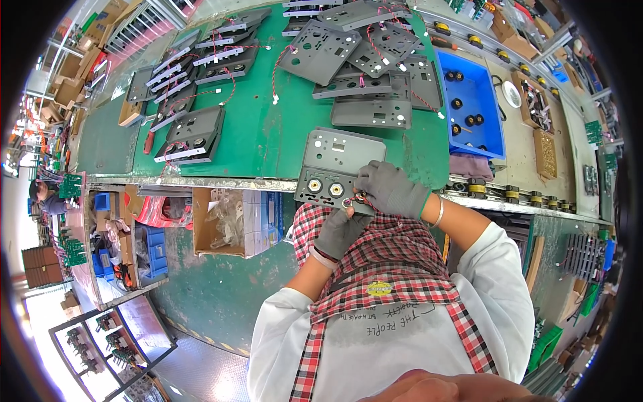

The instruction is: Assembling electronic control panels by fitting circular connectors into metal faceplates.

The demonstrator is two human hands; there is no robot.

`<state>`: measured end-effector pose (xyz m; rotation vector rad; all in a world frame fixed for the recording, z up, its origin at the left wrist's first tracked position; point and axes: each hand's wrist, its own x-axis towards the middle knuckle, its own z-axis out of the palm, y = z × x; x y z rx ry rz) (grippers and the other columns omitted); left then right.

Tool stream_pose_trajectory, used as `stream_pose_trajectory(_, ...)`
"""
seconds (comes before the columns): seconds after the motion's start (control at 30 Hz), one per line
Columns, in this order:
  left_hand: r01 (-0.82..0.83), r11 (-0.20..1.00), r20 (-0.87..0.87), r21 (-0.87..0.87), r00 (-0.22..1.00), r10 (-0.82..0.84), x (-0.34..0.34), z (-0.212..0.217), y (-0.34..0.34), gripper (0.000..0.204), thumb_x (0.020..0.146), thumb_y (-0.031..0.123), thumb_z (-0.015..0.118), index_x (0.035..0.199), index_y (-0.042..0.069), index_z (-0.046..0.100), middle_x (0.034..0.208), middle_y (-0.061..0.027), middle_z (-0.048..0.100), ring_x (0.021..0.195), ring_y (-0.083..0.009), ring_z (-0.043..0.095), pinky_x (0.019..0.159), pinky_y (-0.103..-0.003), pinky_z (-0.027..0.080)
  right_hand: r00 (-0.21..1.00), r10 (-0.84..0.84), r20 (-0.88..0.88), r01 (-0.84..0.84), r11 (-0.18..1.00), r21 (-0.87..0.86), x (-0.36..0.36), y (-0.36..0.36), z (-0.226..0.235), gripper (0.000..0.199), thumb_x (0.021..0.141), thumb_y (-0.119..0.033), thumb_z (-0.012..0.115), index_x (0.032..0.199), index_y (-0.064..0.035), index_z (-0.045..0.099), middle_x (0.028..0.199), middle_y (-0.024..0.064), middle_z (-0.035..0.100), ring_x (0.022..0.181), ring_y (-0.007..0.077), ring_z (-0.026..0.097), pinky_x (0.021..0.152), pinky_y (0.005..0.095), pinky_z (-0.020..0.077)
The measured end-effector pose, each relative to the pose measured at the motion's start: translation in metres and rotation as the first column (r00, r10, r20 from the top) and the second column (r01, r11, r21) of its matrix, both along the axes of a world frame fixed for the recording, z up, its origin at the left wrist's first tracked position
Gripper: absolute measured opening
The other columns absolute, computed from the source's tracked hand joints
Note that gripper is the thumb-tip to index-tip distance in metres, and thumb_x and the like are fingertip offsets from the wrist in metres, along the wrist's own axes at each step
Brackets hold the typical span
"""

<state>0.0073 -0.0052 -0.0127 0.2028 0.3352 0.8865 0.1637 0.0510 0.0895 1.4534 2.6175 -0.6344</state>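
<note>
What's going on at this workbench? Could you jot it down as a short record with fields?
Setting: green workbench in a workshop
Left hand: gloved, under the near edge of a grey metal panel
Right hand: gloved, on the panel's near right corner
Between the hands: red-and-white twisted wire
Behind: stacked grey panels
Right: blue bin with black knobs

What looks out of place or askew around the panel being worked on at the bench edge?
The grey panel under both gloved hands, left hand and right hand, juts past the green bench edge, partly unsupported. Behind it, the finished panels lie in a loose, overlapping heap with red-and-white wires trailing. Nothing looks spilled or broken.
</note>
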Motion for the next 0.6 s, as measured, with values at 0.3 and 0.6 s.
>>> stream_pose_trajectory(0.3, -0.014, 1.0, -0.03, -0.001, 0.999, 0.013, 0.001, 0.007, -0.002, 0.036, 0.078, 0.025, 0.064, 0.106, 0.007, 0.051, 0.102, -0.0039, 0.055, 0.099, -0.0179, 0.052, 0.091, -0.036, 0.04, 0.996, 0.09, -0.006, -0.091, 0.989, -0.114, 0.002, 0.013, 0.0, 0.015, 0.075, -0.023, 0.058, 0.089, -0.0188, 0.061, 0.09, 0.0033, 0.056, 0.092, 0.0224, 0.054, 0.071, 0.0372, 0.0479)
stream_pose_trajectory(0.6, 0.0, 1.0, -0.058, 0.021, 0.998, 0.002, 0.002, 0.019, -0.002, 0.043, 0.078, 0.028, 0.063, 0.113, 0.009, 0.046, 0.106, -0.0022, 0.051, 0.102, -0.0166, 0.049, 0.089, -0.035, 0.041, 0.999, -0.031, -0.015, 0.034, 0.908, 0.418, 0.0, 0.002, -0.005, 0.021, 0.072, -0.029, 0.059, 0.072, -0.0075, 0.059, 0.077, 0.006, 0.055, 0.077, 0.0233, 0.054, 0.068, 0.0364, 0.0445)
